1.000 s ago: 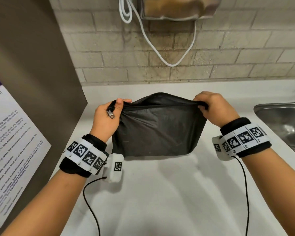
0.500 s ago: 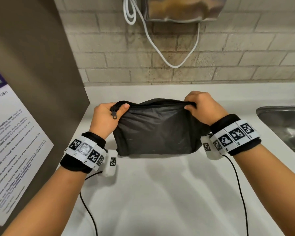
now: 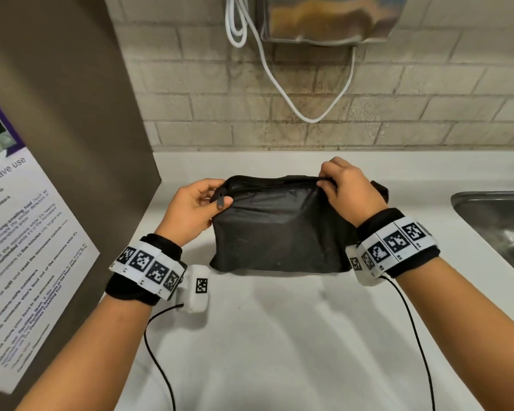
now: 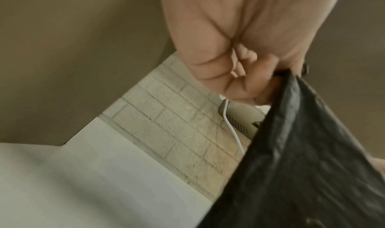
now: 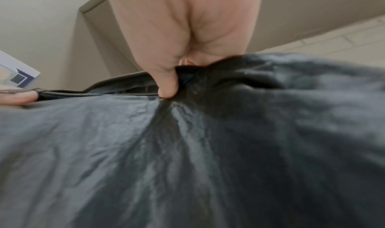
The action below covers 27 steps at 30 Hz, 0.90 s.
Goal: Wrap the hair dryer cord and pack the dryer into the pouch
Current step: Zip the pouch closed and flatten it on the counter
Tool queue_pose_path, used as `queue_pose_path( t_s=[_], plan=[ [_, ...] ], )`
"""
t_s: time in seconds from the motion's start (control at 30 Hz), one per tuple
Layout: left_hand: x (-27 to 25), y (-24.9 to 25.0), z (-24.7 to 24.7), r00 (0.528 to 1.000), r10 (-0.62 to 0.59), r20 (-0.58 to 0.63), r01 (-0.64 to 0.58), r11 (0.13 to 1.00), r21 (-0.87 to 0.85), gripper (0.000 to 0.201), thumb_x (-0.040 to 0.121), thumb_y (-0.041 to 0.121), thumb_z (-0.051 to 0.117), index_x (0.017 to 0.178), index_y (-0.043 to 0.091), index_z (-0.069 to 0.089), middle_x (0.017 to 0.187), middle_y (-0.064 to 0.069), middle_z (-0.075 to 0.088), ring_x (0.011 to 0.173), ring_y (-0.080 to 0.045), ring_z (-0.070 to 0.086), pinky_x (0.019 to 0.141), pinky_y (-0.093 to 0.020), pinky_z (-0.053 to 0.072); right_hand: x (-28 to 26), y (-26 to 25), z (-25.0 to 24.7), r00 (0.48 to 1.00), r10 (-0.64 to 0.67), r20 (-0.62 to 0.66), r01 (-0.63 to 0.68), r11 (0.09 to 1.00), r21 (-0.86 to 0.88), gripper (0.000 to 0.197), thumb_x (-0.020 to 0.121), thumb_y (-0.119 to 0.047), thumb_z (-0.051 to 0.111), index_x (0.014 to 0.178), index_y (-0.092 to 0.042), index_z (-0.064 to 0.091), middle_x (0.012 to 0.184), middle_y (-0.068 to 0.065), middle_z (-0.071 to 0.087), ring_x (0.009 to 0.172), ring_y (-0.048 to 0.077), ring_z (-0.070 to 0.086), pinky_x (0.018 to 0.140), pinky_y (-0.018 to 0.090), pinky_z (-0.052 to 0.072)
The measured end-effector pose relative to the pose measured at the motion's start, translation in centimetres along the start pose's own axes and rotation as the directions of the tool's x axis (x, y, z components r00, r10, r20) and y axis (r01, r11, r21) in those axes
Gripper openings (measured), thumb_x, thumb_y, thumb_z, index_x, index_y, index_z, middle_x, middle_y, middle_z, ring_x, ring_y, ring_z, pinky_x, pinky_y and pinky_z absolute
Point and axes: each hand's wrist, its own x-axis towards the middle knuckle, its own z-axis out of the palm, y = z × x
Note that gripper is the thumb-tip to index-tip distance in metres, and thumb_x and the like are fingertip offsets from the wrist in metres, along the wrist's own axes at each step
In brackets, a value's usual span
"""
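Note:
A black fabric pouch (image 3: 279, 229) stands bulging on the white counter (image 3: 279, 336), its zipper along the top partly undone. My left hand (image 3: 199, 203) pinches the pouch's left top corner beside the metal zipper pull (image 3: 221, 204). My right hand (image 3: 341, 185) pinches the top edge further right, thumb on the near side. In the right wrist view the thumb (image 5: 166, 84) presses the pouch (image 5: 187, 149) at the zipper line. The left wrist view has the pouch (image 4: 302, 165) hanging from my curled fingers (image 4: 250, 86). The hair dryer is hidden.
A steel sink (image 3: 496, 226) is set into the counter at the right. A brown panel (image 3: 66, 129) with a microwave notice (image 3: 21, 247) stands close on the left. On the brick wall behind, a metal unit (image 3: 324, 19) hangs with a white cord (image 3: 309, 114) looping below it.
The pouch has come down from being held stretched in the air and now rests on the counter. My right hand has slid left along the top edge, towards the left hand.

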Motion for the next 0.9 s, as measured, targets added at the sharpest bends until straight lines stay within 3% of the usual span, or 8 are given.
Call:
queue_pose_path(
  t_s=[0.07,0.17,0.3,0.4,0.5,0.6,0.73,0.9],
  plan=[
    [-0.3,0.2,0.3,0.996,0.047,-0.08,-0.045,0.999,0.019,0.016,0.084,0.0,0.058,0.099,0.006,0.058,0.067,-0.001,0.056,0.037,-0.003,0.045,0.035,-0.014,0.035,-0.2,-0.6,0.4,1.0,-0.01,0.012,0.009,0.999,0.053,0.02,0.086,0.006,0.044,0.098,-0.003,0.056,0.1,0.015,0.057,0.092,0.033,0.055,0.081,0.036,0.044],
    [-0.5,0.3,1.4,0.959,0.156,-0.236,-0.126,0.983,0.136,0.011,0.079,0.001,0.065,0.08,0.011,0.063,0.057,0.008,0.054,0.043,0.0,0.047,0.045,-0.009,0.039,-0.4,-2.0,0.8,0.998,-0.031,0.048,0.025,0.992,0.12,0.048,0.082,0.012,0.036,0.119,-0.013,0.053,0.116,0.011,0.057,0.105,0.028,0.055,0.094,0.03,0.042],
    [-0.5,0.4,2.7,0.93,0.279,-0.238,-0.192,0.924,0.331,0.01,0.07,0.001,0.068,0.071,0.011,0.066,0.057,0.012,0.054,0.053,0.002,0.049,0.056,-0.007,0.039,-0.8,-3.6,2.0,0.997,-0.074,0.006,0.071,0.973,0.218,0.043,0.088,0.004,0.039,0.127,-0.013,0.047,0.118,0.009,0.053,0.104,0.022,0.051,0.091,0.016,0.034],
    [-0.5,0.5,3.7,0.936,0.301,-0.183,-0.192,0.871,0.453,0.004,0.069,0.006,0.068,0.07,0.008,0.065,0.057,0.003,0.056,0.054,-0.005,0.049,0.058,-0.018,0.042,-1.4,-4.8,3.2,0.987,-0.161,-0.006,0.155,0.94,0.303,0.028,0.092,-0.012,0.043,0.118,-0.006,0.048,0.117,0.012,0.047,0.103,0.01,0.046,0.091,0.005,0.03],
    [-0.5,0.8,4.8,0.949,0.292,-0.117,-0.191,0.83,0.524,0.008,0.07,0.011,0.069,0.076,0.006,0.066,0.066,-0.008,0.064,0.06,-0.018,0.055,0.061,-0.023,0.043,-1.9,-4.7,4.3,0.972,-0.206,0.11,0.177,0.957,0.232,0.037,0.086,-0.041,0.043,0.098,-0.008,0.056,0.112,0.01,0.046,0.107,0.022,0.049,0.098,0.026,0.039],
    [-0.3,1.0,5.3,0.96,0.275,-0.061,-0.197,0.809,0.554,0.012,0.072,0.013,0.069,0.08,0.005,0.067,0.07,-0.01,0.067,0.064,-0.021,0.059,0.064,-0.027,0.046,-1.8,-4.7,4.6,0.97,-0.173,0.17,0.14,0.972,0.187,0.037,0.082,-0.044,0.051,0.093,-0.01,0.058,0.112,0.007,0.051,0.112,0.03,0.048,0.1,0.042,0.04],
    [-0.3,1.1,5.3,0.962,0.273,0.004,-0.228,0.797,0.559,0.011,0.072,0.012,0.07,0.078,0.004,0.068,0.071,-0.012,0.068,0.064,-0.022,0.06,0.065,-0.033,0.049,-1.7,-4.7,4.4,0.976,-0.168,0.139,0.132,0.963,0.237,0.026,0.083,-0.028,0.064,0.096,-0.007,0.057,0.102,-0.002,0.049,0.111,0.028,0.046,0.099,0.039,0.039],
    [-0.3,1.2,4.8,0.968,0.24,0.072,-0.242,0.823,0.513,0.011,0.075,0.014,0.071,0.081,0.006,0.074,0.071,-0.014,0.069,0.067,-0.025,0.063,0.065,-0.033,0.048,-1.5,-4.5,4.6,0.978,-0.176,0.114,0.148,0.964,0.221,0.018,0.085,-0.024,0.061,0.087,-0.007,0.058,0.096,-0.007,0.047,0.112,0.031,0.046,0.102,0.039,0.036]
  ],
)
